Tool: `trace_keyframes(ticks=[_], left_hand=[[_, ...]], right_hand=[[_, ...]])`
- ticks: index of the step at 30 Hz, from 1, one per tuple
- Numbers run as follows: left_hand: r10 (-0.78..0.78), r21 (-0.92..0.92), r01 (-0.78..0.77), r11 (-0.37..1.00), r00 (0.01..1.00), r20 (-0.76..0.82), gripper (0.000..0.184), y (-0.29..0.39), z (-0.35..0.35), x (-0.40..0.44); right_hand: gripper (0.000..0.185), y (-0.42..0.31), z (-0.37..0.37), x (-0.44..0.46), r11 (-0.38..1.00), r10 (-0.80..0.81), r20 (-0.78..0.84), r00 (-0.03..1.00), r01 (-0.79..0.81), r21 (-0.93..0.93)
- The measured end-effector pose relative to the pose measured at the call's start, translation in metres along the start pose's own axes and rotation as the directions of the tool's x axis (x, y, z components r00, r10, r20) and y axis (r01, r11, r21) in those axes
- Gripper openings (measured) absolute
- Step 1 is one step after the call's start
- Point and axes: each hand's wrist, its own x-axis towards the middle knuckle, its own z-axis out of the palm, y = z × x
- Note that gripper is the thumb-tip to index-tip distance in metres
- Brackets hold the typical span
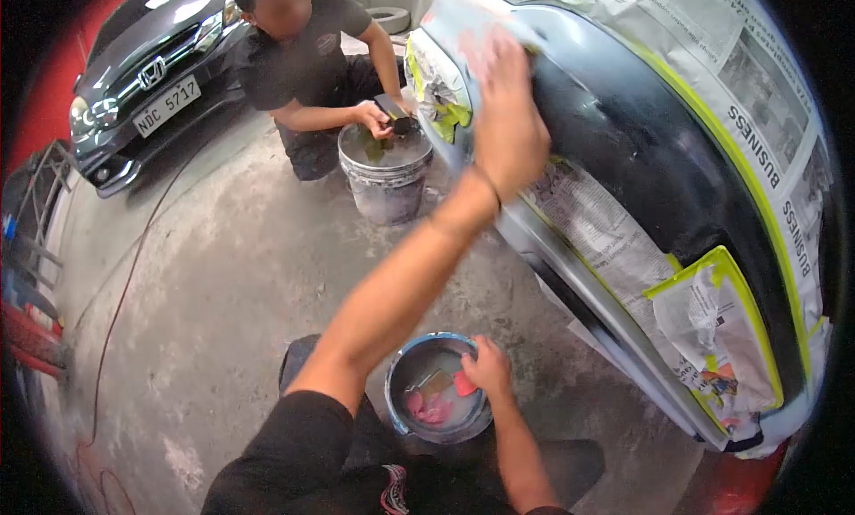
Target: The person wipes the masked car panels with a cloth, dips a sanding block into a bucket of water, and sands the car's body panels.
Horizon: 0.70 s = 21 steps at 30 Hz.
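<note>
My left hand reaches up to the car's upper body panel. Its fingers look stretched out flat on the surface, slightly blurred; whether anything lies beneath the palm is hidden. Down between my legs, a bucket with a blue rim contains cloudy water. My right hand is at the right side of this rim, closed on a soft red-pink piece, either sponge or cloth. In the water sit a pink crumpled cloth and a tan, block-like piece.
Newspaper and yellow-green tape mask parts of the car. A co-worker crouches ahead, holding a dark block over a whitish pail. A dark car stands far left; a thin hose crosses the concrete floor.
</note>
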Motion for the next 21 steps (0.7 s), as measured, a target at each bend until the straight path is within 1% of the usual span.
trace_keyframes(ticks=[1,2,4,6,8,9,10,11,12,13,14,15,16,18,20,21], left_hand=[[-0.069,-0.103,0.082,0.991,0.991,0.118,0.070,0.023,-0.007,-0.030],[-0.073,-0.102,0.085,0.991,0.991,0.112,0.070,0.023,-0.011,-0.036],[-0.001,-0.110,0.021,0.994,0.984,0.181,0.072,0.017,-0.018,-0.042],[0.057,-0.131,-0.038,0.991,0.988,0.142,0.065,-0.018,-0.009,-0.001],[0.013,-0.107,0.009,0.994,0.980,0.199,0.050,-0.056,-0.001,0.047],[0.021,-0.089,-0.003,0.996,0.980,0.200,0.050,-0.053,-0.007,0.056],[-0.157,-0.079,0.188,0.979,0.941,0.299,0.045,-0.047,-0.010,0.065],[-0.322,-0.052,0.369,0.928,0.864,0.387,0.040,-0.037,-0.012,0.073],[-0.323,-0.048,0.354,0.934,0.894,0.311,0.047,-0.031,-0.003,0.052],[-0.140,-0.052,0.151,0.987,0.974,0.178,0.059,-0.008,-0.004,0.020],[-0.072,-0.137,0.090,0.986,0.988,0.134,0.070,0.013,-0.007,-0.012],[-0.082,-0.075,0.098,0.992,0.978,0.192,0.074,0.039,-0.016,-0.042],[-0.082,-0.084,0.098,0.992,0.980,0.184,0.074,0.046,-0.020,-0.059],[-0.072,-0.057,0.086,0.995,0.973,0.220,0.076,0.045,-0.027,-0.072],[-0.111,-0.116,0.124,0.985,0.988,0.111,0.070,0.007,-0.013,-0.028],[-0.260,-0.032,0.273,0.961,0.940,0.222,0.064,-0.013,-0.011,0.000]], right_hand=[[0.044,-0.002,-0.002,0.000,1.000,-0.002,-0.001,1.000,0.002,-0.005],[0.044,-0.003,-0.004,0.000,1.000,-0.005,0.007,1.000,0.005,-0.024],[0.044,-0.005,-0.008,-0.001,0.999,-0.010,0.008,1.000,0.010,-0.047],[0.043,-0.009,-0.006,-0.002,0.998,0.012,-0.015,1.000,-0.013,-0.056],[0.043,-0.005,-0.004,-0.004,1.000,0.000,-0.014,1.000,0.000,-0.021],[0.043,-0.003,-0.002,0.000,1.000,-0.019,-0.019,1.000,0.019,0.005],[0.043,-0.003,-0.001,-0.002,0.999,-0.036,-0.013,0.999,0.036,0.017],[0.042,-0.003,0.000,-0.003,0.999,-0.045,-0.041,0.998,0.046,0.008],[0.041,-0.004,0.000,-0.004,0.999,-0.054,-0.075,0.996,0.054,-0.004],[0.041,-0.003,0.000,-0.004,0.998,-0.069,-0.070,0.995,0.069,0.003],[0.041,-0.002,0.001,-0.002,0.997,-0.074,-0.086,0.994,0.074,0.006],[0.040,-0.001,0.003,-0.002,0.997,-0.071,-0.084,0.994,0.072,0.009],[0.039,0.002,0.002,-0.004,0.998,-0.069,-0.074,0.995,0.070,0.002],[0.037,0.000,-0.001,-0.003,0.996,-0.092,-0.097,0.991,0.091,-0.016],[0.035,-0.003,-0.005,-0.006,0.997,-0.080,-0.094,0.992,0.080,-0.005],[0.035,0.001,-0.004,-0.005,0.994,-0.105,-0.103,0.989,0.108,0.024]])
